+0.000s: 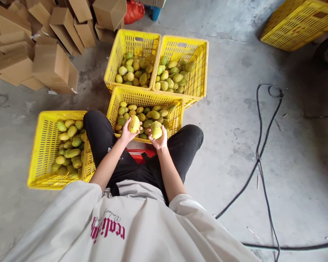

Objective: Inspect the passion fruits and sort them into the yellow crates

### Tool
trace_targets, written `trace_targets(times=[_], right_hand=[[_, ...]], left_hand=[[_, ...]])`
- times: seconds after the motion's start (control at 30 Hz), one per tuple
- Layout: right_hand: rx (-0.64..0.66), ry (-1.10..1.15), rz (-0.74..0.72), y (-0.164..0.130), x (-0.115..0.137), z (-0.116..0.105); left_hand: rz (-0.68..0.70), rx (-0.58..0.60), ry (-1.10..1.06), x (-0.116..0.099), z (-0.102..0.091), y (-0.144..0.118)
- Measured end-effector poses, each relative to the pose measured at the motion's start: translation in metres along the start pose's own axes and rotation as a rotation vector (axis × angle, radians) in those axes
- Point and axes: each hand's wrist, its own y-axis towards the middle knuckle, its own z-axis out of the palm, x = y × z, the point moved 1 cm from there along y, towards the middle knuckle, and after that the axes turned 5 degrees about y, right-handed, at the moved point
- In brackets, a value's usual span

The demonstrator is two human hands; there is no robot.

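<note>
In my left hand (128,132) rests a yellow papaya (134,124), with my fingers curled around its side and underside. A second papaya (156,130), yellow-green, is gripped by my right hand (160,139). Both hands are above the near edge of a yellow plastic crate (180,115) between my knees. Inside that crate lie several green and yellow papayas (153,115). The two held fruits are apart from each other, side by side.
Two more yellow crates (207,69) of papayas stand beyond, and another (34,153) is by my left knee. Cardboard boxes (50,63) pile up at the far left. A black cable (258,158) crosses the concrete floor on the right. A crate stack (295,29) stands at the far right.
</note>
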Motion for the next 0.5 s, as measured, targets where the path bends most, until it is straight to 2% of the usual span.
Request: trace_targets(times=[0.13,0.23,0.33,0.5], right_hand=[[-0.013,-0.020,-0.028,-0.001,-0.001,0.003],[0.037,-0.059,-0.076,-0.003,-0.002,0.008],[0.077,-0.091,-0.093,-0.004,-0.004,0.011],[0.014,-0.076,-0.034,-0.003,-0.003,0.008]], left_hand=[[-0.017,-0.001,-0.026,0.001,-0.003,0.001],[-0.004,-0.029,-0.038,0.002,-0.004,0.001],[0.020,-0.008,-0.033,0.001,-0.002,0.001],[0.049,-0.036,0.007,0.001,0.000,0.001]])
